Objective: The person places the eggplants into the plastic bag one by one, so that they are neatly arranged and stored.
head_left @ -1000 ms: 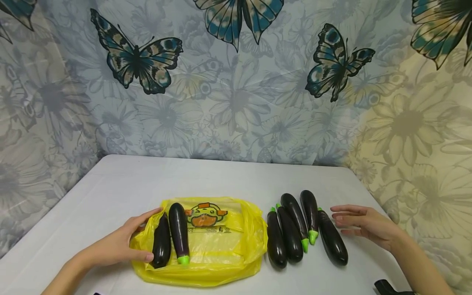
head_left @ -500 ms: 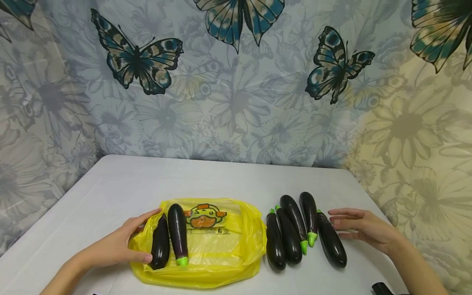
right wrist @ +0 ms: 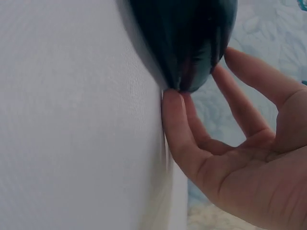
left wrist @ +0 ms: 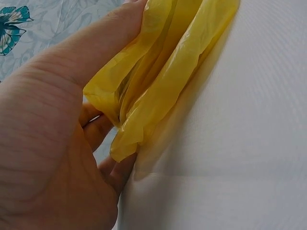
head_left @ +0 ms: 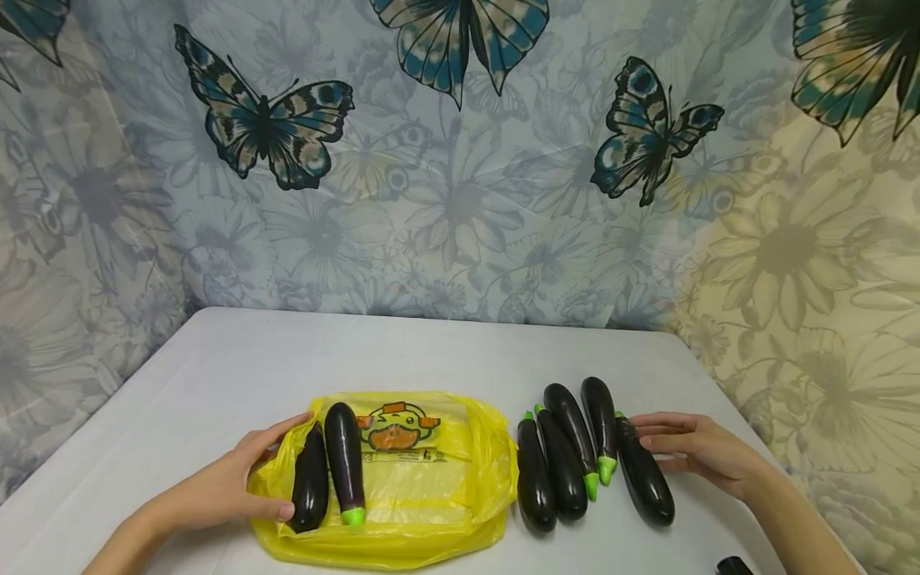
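Observation:
A yellow plastic bag (head_left: 431, 511) with a printed duck face lies on the white table, and two dark eggplants (head_left: 345, 455) rest on its left part. My left hand (head_left: 216, 487) holds the bag's left edge, thumb over the rim by the leftmost eggplant (head_left: 311, 483) and fingers outside. In the left wrist view, folds of the bag (left wrist: 163, 81) lie between thumb and fingers. Right of the bag, my right hand (head_left: 707, 447) has its fingertips at the rightmost eggplant (head_left: 647, 479). Those fingers are loosely extended against the eggplant (right wrist: 187, 43) in the right wrist view.
Several more eggplants (head_left: 564, 463) with green stem ends lie side by side just right of the bag. A black object (head_left: 733, 565) shows at the bottom right edge. Behind the table (head_left: 431, 343) hangs a butterfly-patterned cloth (head_left: 460, 208).
My right hand has moved left until its fingertips reach the rightmost eggplant. My left hand keeps its hold on the bag. The head view has shifted slightly.

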### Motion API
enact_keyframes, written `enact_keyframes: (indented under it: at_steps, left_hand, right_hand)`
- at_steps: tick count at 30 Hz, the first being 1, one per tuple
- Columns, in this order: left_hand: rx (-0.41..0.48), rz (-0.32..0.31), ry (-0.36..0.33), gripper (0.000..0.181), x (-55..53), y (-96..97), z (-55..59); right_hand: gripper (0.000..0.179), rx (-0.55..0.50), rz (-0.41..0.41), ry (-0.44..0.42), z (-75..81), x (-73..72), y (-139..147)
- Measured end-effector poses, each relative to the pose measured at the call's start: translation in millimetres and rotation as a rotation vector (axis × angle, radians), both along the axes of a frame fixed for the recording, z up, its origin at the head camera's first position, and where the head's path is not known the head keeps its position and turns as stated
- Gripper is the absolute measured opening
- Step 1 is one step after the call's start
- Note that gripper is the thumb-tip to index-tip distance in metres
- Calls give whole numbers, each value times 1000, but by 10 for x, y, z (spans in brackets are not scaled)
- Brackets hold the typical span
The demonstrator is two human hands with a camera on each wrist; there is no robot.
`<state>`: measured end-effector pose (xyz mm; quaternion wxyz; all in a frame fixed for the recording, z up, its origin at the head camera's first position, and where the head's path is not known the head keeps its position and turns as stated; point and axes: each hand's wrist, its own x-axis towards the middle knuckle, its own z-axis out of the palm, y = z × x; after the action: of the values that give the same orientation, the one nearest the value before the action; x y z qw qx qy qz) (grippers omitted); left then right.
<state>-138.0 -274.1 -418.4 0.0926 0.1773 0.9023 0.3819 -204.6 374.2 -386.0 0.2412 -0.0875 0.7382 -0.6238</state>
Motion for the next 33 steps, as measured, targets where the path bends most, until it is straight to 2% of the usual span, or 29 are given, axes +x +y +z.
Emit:
enact_keyframes:
  at_steps: [4, 16, 25, 33]
  left_hand:
    - [-4, 0, 4, 97, 12, 0, 6]
    - [13, -9, 22, 99, 26, 8, 27]
    - [17, -14, 18, 98, 28, 12, 34]
    - [16, -14, 24, 98, 25, 14, 27]
  right_hand:
    - [40, 69, -19, 29, 3, 7, -66]
    - [46, 123, -42, 41, -11, 16, -124]
    - [36, 75, -39, 8, -10, 22, -58]
    - [35, 26, -49, 19, 11, 11, -1]
